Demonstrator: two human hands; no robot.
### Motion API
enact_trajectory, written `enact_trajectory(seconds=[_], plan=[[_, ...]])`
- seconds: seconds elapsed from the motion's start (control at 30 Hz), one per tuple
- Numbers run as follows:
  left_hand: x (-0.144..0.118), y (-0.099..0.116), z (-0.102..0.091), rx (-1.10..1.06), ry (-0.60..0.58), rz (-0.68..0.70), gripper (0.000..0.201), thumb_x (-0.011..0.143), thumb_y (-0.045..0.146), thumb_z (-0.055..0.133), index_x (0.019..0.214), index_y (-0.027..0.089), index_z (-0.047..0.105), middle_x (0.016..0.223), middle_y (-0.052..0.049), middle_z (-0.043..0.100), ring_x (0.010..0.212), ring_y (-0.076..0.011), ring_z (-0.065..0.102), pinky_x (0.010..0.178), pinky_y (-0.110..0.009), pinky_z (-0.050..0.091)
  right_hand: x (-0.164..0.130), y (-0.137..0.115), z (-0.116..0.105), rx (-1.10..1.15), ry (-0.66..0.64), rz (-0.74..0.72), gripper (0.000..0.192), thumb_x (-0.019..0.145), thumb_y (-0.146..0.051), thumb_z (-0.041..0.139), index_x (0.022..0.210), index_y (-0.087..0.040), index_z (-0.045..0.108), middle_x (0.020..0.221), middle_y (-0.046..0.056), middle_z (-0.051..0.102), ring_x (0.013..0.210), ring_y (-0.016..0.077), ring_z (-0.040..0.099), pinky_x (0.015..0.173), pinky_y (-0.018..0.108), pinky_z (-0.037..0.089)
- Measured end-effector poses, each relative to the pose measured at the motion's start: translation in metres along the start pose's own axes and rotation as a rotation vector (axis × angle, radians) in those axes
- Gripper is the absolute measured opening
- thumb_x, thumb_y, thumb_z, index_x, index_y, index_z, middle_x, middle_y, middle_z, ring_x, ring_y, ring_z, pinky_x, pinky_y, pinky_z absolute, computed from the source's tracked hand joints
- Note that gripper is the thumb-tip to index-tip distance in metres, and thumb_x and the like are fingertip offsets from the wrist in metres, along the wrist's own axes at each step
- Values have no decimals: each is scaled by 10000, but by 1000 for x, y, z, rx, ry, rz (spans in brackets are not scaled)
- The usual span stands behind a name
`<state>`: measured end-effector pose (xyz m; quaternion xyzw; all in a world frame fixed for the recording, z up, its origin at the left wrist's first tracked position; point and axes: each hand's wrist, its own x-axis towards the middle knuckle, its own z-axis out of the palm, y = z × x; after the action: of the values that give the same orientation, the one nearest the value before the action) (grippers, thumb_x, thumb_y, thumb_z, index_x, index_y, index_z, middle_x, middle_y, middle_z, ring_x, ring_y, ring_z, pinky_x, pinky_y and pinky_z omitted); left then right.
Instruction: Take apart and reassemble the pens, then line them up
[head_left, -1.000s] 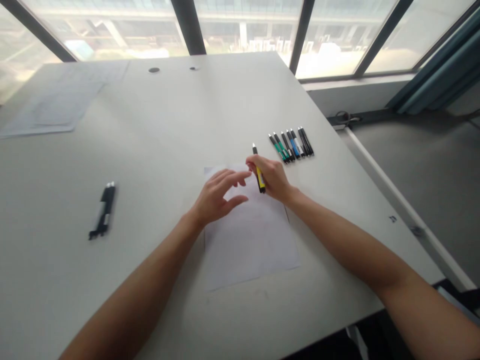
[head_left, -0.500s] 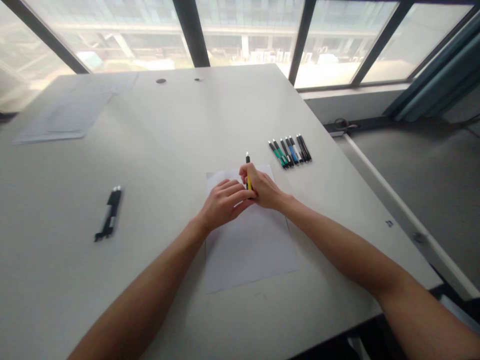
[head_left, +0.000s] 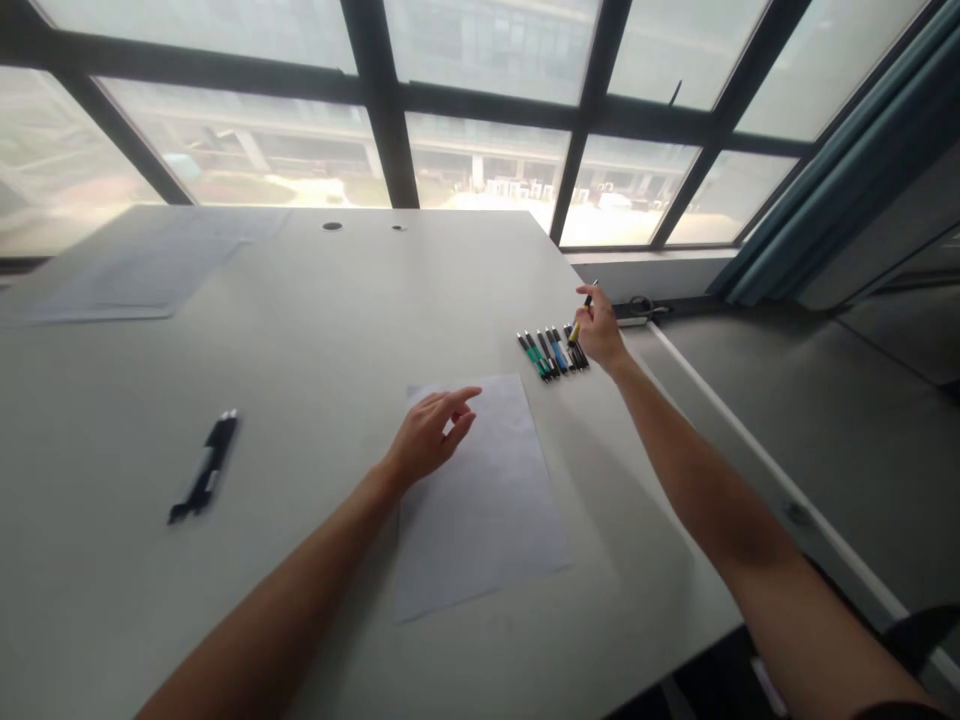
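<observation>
A white table (head_left: 315,330) carries a sheet of paper (head_left: 487,500) near the middle, where the left hand (head_left: 427,440) rests with fingers loosely apart. Far right, the right hand (head_left: 600,330) pinches a yellow pen (head_left: 577,325) just above a row of pens (head_left: 551,352). The pen looks light, rigid and smooth; mid-barrel seems the surest hold.

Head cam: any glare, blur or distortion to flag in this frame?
Head view: the windows are blown out and hazy, backlighting the white table; wide-angle bend curves the window frames; soft shadow under the right hand and its yellow pen; the pen row and left hand look slightly soft, small detail lost.
</observation>
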<state>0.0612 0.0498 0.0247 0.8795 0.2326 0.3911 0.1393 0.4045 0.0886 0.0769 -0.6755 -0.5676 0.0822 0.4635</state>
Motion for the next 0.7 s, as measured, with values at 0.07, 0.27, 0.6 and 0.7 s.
enact_trajectory(seconds=[0.07, 0.27, 0.6, 0.7], plan=[[0, -1, 1, 2, 4, -25, 362, 970, 269, 522, 1329, 227, 515, 829, -15, 678, 737, -142, 626, 800, -316, 518, 16, 22, -18, -196, -72, 89, 554, 899, -185, 494, 1432, -95, 374, 911, 83, 681, 796, 192, 619, 800, 293, 462], [1, -3, 1, -2, 4, -60, 372, 969, 273, 515, 1337, 224, 497, 803, -8, 670, 709, -138, 608, 758, -300, 514, 26, 63, -26, -605, -308, 268, 257, 870, -236, 622, 1059, -80, 701, 1018, 161, 737, 928, 199, 672, 804, 240, 445], [1, -1, 1, -4, 3, -79, 351, 971, 272, 506, 1318, 222, 528, 773, 2, 662, 667, -128, 605, 717, -273, 513, 26, 67, -8, -621, -379, 254, 255, 908, -235, 577, 989, -72, 755, 1025, 186, 751, 955, 186, 675, 782, 212, 434], [1, -2, -1, 22, 20, -91, 322, 971, 283, 497, 1279, 225, 570, 767, -3, 662, 664, -127, 605, 721, -274, 517, 26, 64, -10, -620, -376, 247, 259, 907, -189, 545, 1007, -73, 754, 1007, 176, 756, 943, 179, 679, 775, 204, 436]])
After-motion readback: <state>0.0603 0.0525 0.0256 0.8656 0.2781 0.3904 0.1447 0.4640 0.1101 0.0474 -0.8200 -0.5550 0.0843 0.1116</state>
